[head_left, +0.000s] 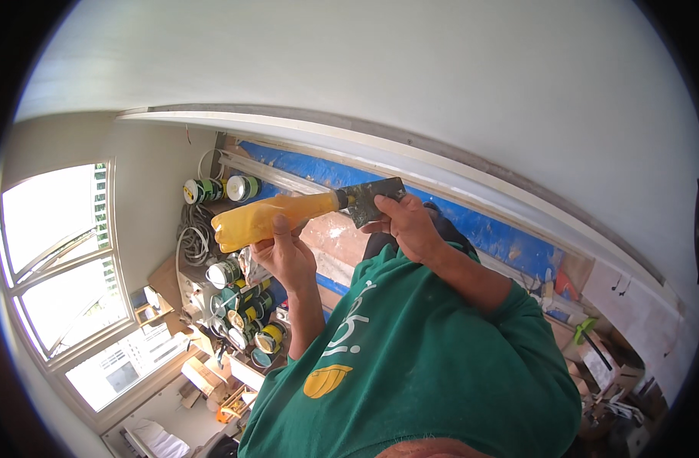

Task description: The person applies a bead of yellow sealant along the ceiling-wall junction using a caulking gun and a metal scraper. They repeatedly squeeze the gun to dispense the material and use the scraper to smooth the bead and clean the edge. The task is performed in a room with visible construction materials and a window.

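My left hand (287,258) is closed around the underside of a yellow plastic bottle (269,217), its thumb up along the side. The bottle is tilted nearly flat, its base to the left and its dark neck to the right. Against that neck lies a dark, flat, rectangular plate (374,197) with pale smears, like a scraper blade. My right hand (412,227) pinches the plate by its lower right edge, thumb on the face. Whether plate and neck are joined or only touching, I cannot tell.
A long white ledge (410,149) crosses in front, below a pale wall. Blue sheeting (510,235) covers part of the floor. Several paint buckets (242,188) and coiled hose (196,233) lie at left, near a window (59,252). Tools and clutter sit at lower right.
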Demonstrator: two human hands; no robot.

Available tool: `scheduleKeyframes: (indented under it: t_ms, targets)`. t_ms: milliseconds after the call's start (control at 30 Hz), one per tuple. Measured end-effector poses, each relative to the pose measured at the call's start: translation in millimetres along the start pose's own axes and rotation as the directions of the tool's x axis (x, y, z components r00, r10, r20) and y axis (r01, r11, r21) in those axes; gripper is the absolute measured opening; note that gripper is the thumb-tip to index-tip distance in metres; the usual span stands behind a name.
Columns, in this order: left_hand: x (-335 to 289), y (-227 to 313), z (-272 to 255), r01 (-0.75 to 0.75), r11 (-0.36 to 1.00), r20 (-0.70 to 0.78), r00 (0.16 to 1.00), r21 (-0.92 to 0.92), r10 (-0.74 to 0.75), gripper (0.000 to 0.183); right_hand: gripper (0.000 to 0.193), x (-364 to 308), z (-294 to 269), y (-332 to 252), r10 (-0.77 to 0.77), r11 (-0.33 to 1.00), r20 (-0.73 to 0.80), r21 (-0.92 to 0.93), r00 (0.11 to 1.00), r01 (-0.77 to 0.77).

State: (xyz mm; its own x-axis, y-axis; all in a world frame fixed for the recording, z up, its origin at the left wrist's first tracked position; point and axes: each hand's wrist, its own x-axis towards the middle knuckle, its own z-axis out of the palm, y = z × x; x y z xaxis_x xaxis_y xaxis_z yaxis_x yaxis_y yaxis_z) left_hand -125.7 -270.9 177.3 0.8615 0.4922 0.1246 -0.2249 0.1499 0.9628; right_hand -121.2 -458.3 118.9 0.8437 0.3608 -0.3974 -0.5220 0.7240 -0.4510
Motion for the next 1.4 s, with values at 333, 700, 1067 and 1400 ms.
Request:
scheduleKeyframes:
  t_ms: [333,700,1067,1400]
  targets:
    - [-5.8,1.9,4.5,0.055,0.995,-0.058,0.997,-0.078,-0.06,0.023,0.022,1.5,4.4,-0.2,0.007,1.0,-0.021,0.013,1.0,-0.007]
    - [-10.3,-23.8,-19.9,0.296,0.911,-0.193,0.914,-0.286,-0.358,0.037,0.021,4.7,2.3,4.2,0.029,0.999,0.03,-0.03,0.999,-0.028]
    - [-27.8,-62.3,-23.0,0.365,0.931,-0.216,0.909,-0.004,-0.357,0.042,0.019,0.9,1.5,12.7,-0.49,0.516,0.181,-0.728,0.853,0.451]
    - [-32.9,-92.8,-50.7,0.388,0.907,-0.102,0.921,0.16,-0.376,0.048,0.022,-0.9,7.2,-2.2,-0.043,0.676,0.26,-0.703,0.965,0.219]
